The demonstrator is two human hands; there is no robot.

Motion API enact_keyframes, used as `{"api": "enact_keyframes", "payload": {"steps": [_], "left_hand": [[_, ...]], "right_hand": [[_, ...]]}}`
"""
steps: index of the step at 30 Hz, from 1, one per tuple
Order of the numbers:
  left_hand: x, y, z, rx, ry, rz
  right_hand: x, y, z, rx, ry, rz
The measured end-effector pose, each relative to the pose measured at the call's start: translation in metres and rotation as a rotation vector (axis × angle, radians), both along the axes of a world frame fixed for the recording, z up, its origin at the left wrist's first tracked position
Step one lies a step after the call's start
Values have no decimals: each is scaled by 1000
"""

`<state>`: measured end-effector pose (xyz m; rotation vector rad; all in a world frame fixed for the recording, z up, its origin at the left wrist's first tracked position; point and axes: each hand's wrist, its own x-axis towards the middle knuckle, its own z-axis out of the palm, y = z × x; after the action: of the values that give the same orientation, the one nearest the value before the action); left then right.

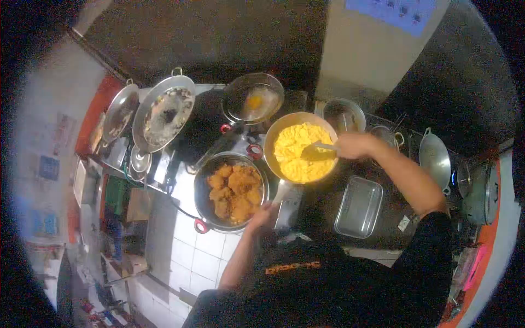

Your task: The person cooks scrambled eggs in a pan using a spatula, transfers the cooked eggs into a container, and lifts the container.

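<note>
My left hand is closed around the light handle of a frying pan. Scrambled eggs, bright yellow and in soft lumps, fill much of the pan. In my right hand is a spatula, its blade resting among the eggs at the right of the pan. Just left of the pan's handle stands a round metal pot holding browned fried pieces, perhaps chicken. My fingers on the handle are partly hidden.
Behind the pan sits a bowl with egg in it. A clear rectangular container lies on the dark counter at right, with a round tub farther back. Large woks stand at left, another wok at right.
</note>
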<state>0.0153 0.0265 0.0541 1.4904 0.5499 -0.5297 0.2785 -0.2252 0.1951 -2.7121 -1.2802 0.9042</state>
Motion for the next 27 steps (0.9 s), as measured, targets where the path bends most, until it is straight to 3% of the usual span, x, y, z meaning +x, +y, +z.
{"api": "enact_keyframes", "payload": {"steps": [1,4,6,10,12,13,15,16,17,19,21,22,25,26,27], "left_hand": [[2,3,10,42,33,-71],[8,10,-34,-187,56,-79],[16,4,-20,-210,55,-90],[14,3,-43,-375,57,-15],[14,6,-55,-359,60,-55],[11,5,-55,-360,60,-59],[12,3,-55,-308,-4,-59],[10,0,-54,-307,-10,-60],[6,-4,-52,-252,-25,-60],[4,-14,-48,-200,-44,-54],[1,-32,-47,-450,-4,42],[0,-45,-43,-281,-22,54],[0,-67,-24,-187,52,83],[0,-72,-40,-286,34,100],[-2,-78,-50,-288,32,93]], "right_hand": [[-15,1,14,-10,2,0],[-66,10,45,-233,235,-205],[-99,10,14,-187,249,-222],[-147,34,-60,-2,114,-413],[-147,43,-91,72,14,-627],[-144,45,-94,71,13,-631],[-120,51,-97,338,-106,-710],[-100,45,-110,262,-98,-615],[-86,43,-109,319,-56,-614],[-83,50,-34,243,195,-902],[-76,51,-31,261,78,-803],[-74,51,-31,279,-34,-706],[-64,58,-75,265,-131,-734],[-65,59,-99,212,-172,-658],[-77,65,-86,204,-124,-694]]}}
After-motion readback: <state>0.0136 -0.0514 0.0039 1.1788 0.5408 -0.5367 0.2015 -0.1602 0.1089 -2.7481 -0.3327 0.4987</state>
